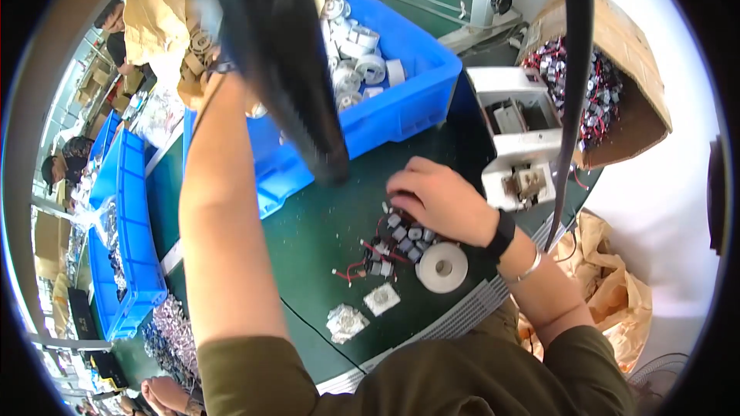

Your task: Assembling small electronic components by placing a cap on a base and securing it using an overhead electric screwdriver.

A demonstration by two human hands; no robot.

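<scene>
My left arm reaches far forward to a brown paper bag [154, 11] and the round parts [202, 42] at its mouth. A blurred black object [285, 62] covers most of my left hand, so its fingers cannot be made out. My right hand [443, 200] is low over the green table, at the upper edge of a pile of small grey motors [408, 237] with red and black wires. Its fingers are curled together with the thumb bent in; whatever they may hold is hidden. Just below that hand lies a white roll [442, 267].
A blue bin [401, 112] of white round parts stands ahead. To the right are a white fixture [516, 139] and a tilted cardboard box [640, 62] of wired motors. Crumpled foil [347, 323] and a pale square block [381, 300] lie nearby. Other people work at left.
</scene>
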